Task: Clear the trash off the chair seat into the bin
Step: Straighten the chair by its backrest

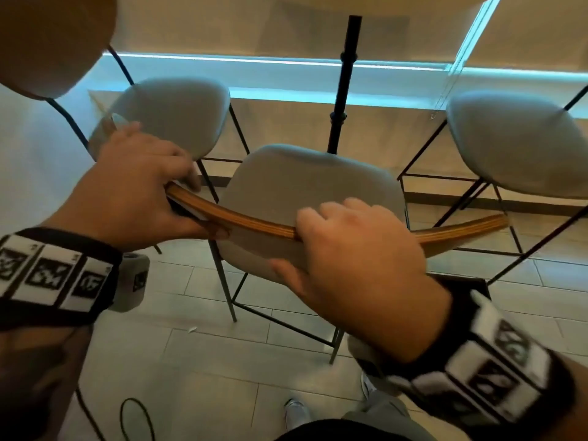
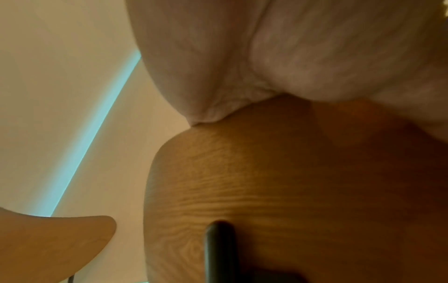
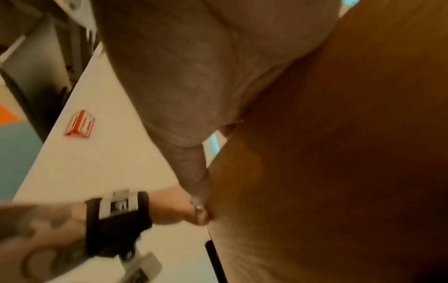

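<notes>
A chair with a grey padded seat and a curved wooden backrest stands right in front of me. My left hand grips the backrest's left end, thumb underneath. My right hand grips it right of the middle, fingers curled over the top edge. I see no trash on the seat and no bin in any view. The left wrist view shows my palm against the wooden backrest. In the right wrist view my palm lies on the same backrest.
Two similar grey chairs stand at the left and right. A black pole rises behind the middle chair. A small white scrap and a black cable lie on the tiled floor.
</notes>
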Tool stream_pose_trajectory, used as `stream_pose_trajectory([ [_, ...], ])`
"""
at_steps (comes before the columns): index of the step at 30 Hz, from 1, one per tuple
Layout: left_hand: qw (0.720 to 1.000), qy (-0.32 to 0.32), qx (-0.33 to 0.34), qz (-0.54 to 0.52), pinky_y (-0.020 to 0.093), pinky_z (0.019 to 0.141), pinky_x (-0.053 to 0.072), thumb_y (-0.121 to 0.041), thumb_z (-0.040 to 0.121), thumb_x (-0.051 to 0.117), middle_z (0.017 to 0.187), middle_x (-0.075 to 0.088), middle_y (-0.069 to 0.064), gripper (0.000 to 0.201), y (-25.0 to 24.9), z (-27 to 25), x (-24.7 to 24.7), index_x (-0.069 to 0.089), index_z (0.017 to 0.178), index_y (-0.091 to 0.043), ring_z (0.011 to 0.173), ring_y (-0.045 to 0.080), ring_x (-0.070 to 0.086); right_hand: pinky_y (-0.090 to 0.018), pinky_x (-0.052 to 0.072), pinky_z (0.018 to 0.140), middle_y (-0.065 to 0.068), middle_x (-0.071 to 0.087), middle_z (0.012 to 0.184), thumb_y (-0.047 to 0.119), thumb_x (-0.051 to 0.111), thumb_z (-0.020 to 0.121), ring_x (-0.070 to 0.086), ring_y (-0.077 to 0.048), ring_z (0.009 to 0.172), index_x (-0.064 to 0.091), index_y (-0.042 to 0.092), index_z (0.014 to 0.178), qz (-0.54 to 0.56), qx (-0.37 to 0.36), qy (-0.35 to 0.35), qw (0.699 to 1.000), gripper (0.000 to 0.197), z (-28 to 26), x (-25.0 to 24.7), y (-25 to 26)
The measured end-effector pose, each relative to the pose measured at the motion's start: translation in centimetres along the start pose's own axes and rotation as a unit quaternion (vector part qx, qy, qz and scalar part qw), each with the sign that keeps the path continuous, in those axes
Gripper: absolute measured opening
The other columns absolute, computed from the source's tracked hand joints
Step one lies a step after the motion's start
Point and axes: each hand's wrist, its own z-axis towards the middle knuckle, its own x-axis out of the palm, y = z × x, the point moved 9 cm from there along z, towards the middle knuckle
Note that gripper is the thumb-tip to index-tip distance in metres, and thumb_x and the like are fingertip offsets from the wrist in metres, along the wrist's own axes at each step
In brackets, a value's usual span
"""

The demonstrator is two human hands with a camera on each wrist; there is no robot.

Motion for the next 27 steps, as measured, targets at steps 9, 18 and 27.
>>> stream_pose_trajectory([
  [9, 0.997, -0.069, 0.019, 0.018, 0.044, 0.073, 0.04, -0.096, 0.061, 0.054, 0.062, 0.046, -0.006, 0.074, -3.7, 1.3, -0.3, 0.058, 0.061, -0.022, 0.066, 0.023, 0.046, -0.03, 0.037, 0.058, 0.007, 0.042, 0.063, 0.088, 0.022, 0.077, 0.045, -0.016, 0.059, 0.042, 0.027, 0.07, -0.045, 0.039, -0.126, 0.99, 0.064, 1.1, -0.8, -4.2],
  [18, 0.992, -0.118, -0.029, 0.023, 0.041, 0.078, 0.029, -0.094, 0.064, 0.049, 0.064, 0.047, -0.007, 0.071, -9.7, 4.0, 0.5, 0.059, 0.063, -0.024, 0.072, 0.018, 0.039, -0.02, 0.02, 0.043, 0.008, 0.044, 0.05, 0.095, 0.044, 0.07, 0.041, -0.012, 0.043, 0.043, 0.023, 0.054, -0.05, 0.02, -0.189, 0.98, 0.074, 0.9, -2.9, -11.8],
  [27, 0.99, -0.131, -0.059, 0.004, 0.046, 0.089, 0.037, -0.096, 0.067, 0.049, 0.072, 0.048, -0.008, 0.067, -12.6, 7.0, 1.6, 0.052, 0.068, -0.028, 0.08, 0.021, 0.049, -0.026, 0.029, 0.05, 0.005, 0.046, 0.052, 0.099, 0.044, 0.066, 0.04, -0.013, 0.049, 0.036, 0.027, 0.054, -0.037, 0.003, -0.227, 0.973, 0.074, 2.3, -3.4, -17.2],
])
